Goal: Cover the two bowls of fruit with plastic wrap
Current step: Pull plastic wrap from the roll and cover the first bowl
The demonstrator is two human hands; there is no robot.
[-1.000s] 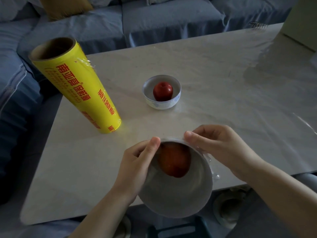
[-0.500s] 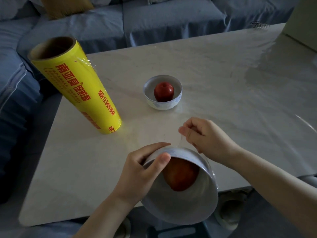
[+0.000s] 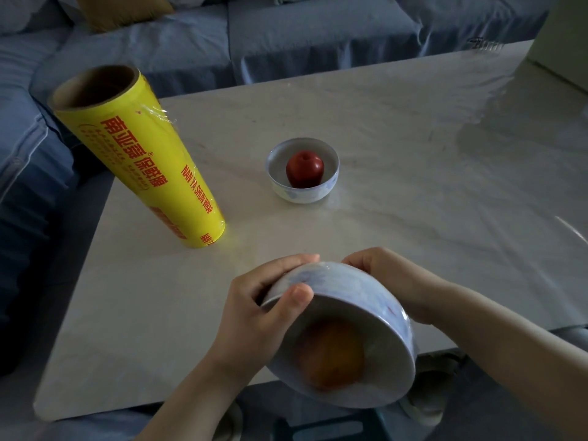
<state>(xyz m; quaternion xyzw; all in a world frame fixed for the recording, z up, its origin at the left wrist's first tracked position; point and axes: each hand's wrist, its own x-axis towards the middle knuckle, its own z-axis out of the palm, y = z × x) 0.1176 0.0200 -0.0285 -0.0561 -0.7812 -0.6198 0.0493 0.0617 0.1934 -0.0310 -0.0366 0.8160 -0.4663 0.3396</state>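
Note:
I hold a white bowl [image 3: 356,300] tilted toward me above the table's near edge, its mouth covered by clear film. An orange fruit [image 3: 331,354] shows blurred through that film. My left hand [image 3: 257,316] grips the bowl's left rim, thumb on the film and fingers behind. My right hand [image 3: 394,281] holds the bowl's far right side, fingers curled on its underside. A second white bowl [image 3: 302,189] with a red apple [image 3: 304,168] stands uncovered at the table's middle. The yellow plastic wrap roll [image 3: 140,154] stands upright at the left.
The pale marble table [image 3: 413,154] has a sheet of clear film [image 3: 525,128] lying over its right part. A blue sofa [image 3: 318,36] runs behind and to the left. A pale box [image 3: 566,36] stands at the far right corner.
The bowl has tipped further toward me and dropped lower. My right hand came from pinching film above the rim to holding the bowl's far side. My left hand's fingers moved behind the bowl.

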